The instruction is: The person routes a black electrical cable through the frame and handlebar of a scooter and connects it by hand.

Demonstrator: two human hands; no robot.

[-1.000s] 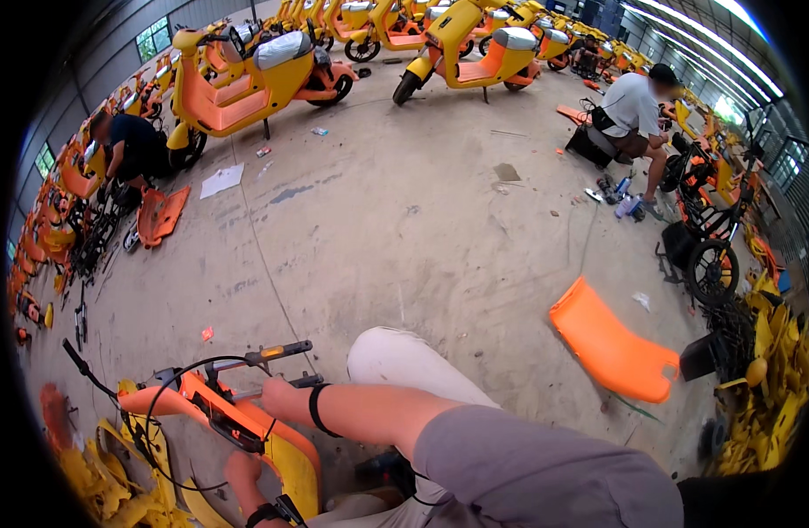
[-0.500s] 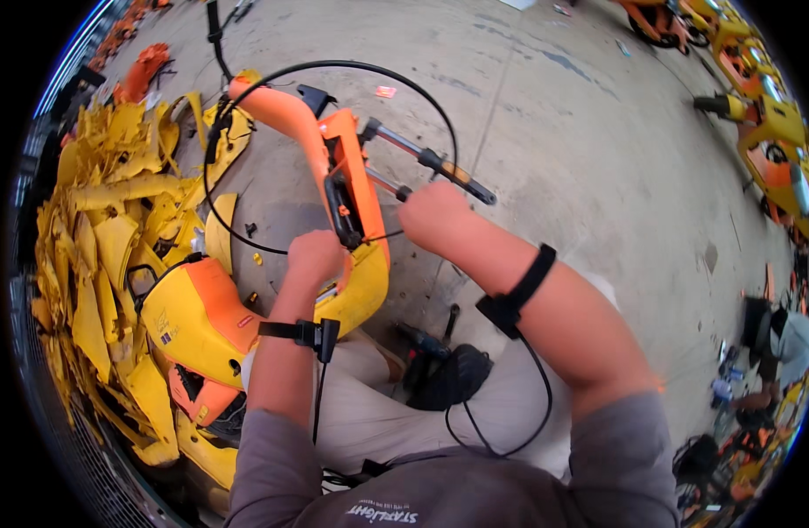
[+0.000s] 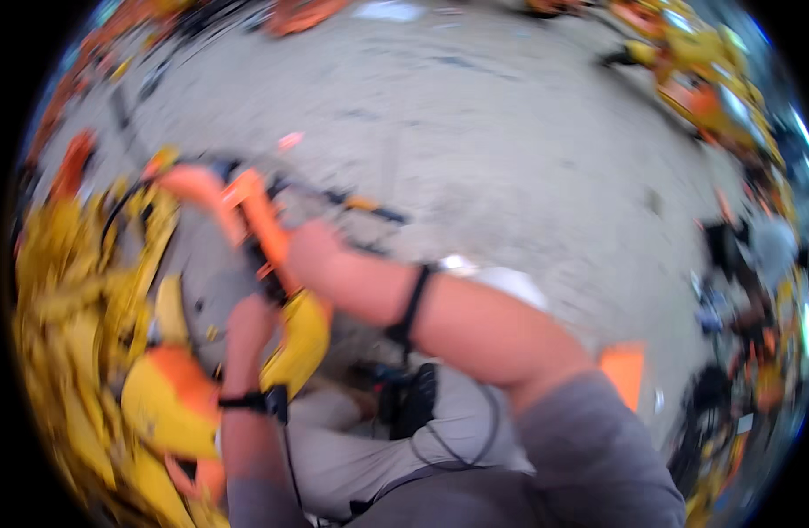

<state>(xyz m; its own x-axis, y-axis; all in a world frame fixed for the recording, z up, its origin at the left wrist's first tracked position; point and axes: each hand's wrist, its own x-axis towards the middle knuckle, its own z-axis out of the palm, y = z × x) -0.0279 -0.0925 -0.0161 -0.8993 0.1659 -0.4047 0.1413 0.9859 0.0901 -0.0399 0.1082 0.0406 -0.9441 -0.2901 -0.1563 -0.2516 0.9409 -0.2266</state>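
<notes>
Motion blurs the whole picture. An orange scooter frame with a yellow lower section [image 3: 301, 339] stands before me, its orange neck [image 3: 198, 189] running up to the left. My left hand [image 3: 253, 319] is beside the yellow section, its fingers hidden. Against the orange upright [image 3: 262, 216] is my right hand [image 3: 312, 246], its fingers smeared and turned away. Dark parts [image 3: 268, 273] sit inside the frame between my hands. A fork-like bar [image 3: 365, 204] juts out to the right of the upright. A black cable [image 3: 114, 224] curves down at the left of the neck.
Yellow body panels [image 3: 70, 334] are heaped at my left, with a yellow and orange shell [image 3: 162, 396] in front. A dark tool [image 3: 409, 400] lies between my legs. An orange piece [image 3: 623, 374] is at my right. Yellow scooters [image 3: 704, 79] stand at the far right.
The view has swung, so the scooter frame and heap sit further left and lower. The wide cable loop over the frame no longer shows. My right hand is now closer to the orange upright.
</notes>
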